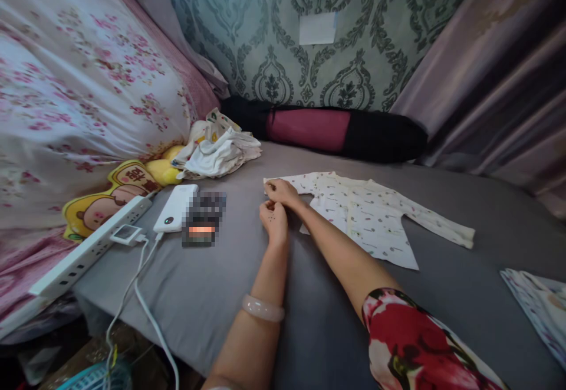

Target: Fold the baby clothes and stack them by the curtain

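The right hand [283, 194] is bending its fingers together and pinching the end of one sleeve [308, 183] of a small printed shirt [345, 210]. The left hand [275, 223] is curling its fingers inward just below the right fingertips, close to the same cuff; whether cloth is sitting between them, one cannot tell. One shirt is lying spread to the right of the fingers, and its second sleeve [442, 225] is reaching well away from them. One pale bangle [263, 308] is circling the left wrist, behind the fingers. To the left of the fingers, one dark pixelated item [204, 219] is lying against one white power bank [177, 208]; farther left, one power strip [91, 245] is running along the edge of the grey sheet [198, 295], with one white charger [127, 235] beside it and two white cables [154, 323] trailing down. Beyond the fingers to the left, one heap of clothes [221, 157] is resting near one yellow pig cushion [99, 213]. Straight beyond the fingers, one black-and-red bolster [309, 130] is lying along the wall. Far to their right, one folded stack of cloth [537, 301] is showing partly.
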A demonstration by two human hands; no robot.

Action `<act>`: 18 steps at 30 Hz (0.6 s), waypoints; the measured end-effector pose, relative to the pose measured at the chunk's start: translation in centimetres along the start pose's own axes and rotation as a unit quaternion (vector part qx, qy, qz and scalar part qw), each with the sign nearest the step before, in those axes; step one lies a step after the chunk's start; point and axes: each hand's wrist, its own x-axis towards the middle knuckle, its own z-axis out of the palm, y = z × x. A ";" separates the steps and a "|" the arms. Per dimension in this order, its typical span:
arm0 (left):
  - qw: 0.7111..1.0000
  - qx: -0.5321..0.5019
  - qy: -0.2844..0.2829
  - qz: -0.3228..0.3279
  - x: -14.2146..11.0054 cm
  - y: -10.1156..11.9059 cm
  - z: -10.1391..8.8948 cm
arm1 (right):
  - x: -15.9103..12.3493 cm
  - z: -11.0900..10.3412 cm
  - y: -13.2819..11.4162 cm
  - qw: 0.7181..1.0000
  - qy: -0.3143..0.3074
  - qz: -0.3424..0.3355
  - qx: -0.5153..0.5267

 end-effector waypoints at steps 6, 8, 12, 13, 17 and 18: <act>0.998 0.061 -0.002 0.020 0.5 -0.9 0.2 | -0.1 -2.6 3.1 0.999 0.030 -0.037 0.026; 0.999 0.041 0.004 0.017 0.5 -1.1 0.3 | -0.5 -3.6 4.9 0.997 0.076 0.007 -0.013; 1.000 0.003 0.011 0.008 0.3 -1.1 0.4 | -1.5 -4.7 8.6 0.989 0.041 0.082 -0.118; 1.000 0.001 0.010 0.005 0.2 -1.1 0.4 | -1.8 -4.7 9.2 0.987 0.015 0.093 -0.133; 1.000 0.006 0.008 0.002 0.3 -1.2 0.6 | -2.4 -4.2 9.9 0.978 -0.049 0.108 -0.170; 1.000 0.007 0.007 0.006 0.4 -1.4 0.6 | -2.4 -4.0 9.7 0.977 -0.052 0.108 -0.179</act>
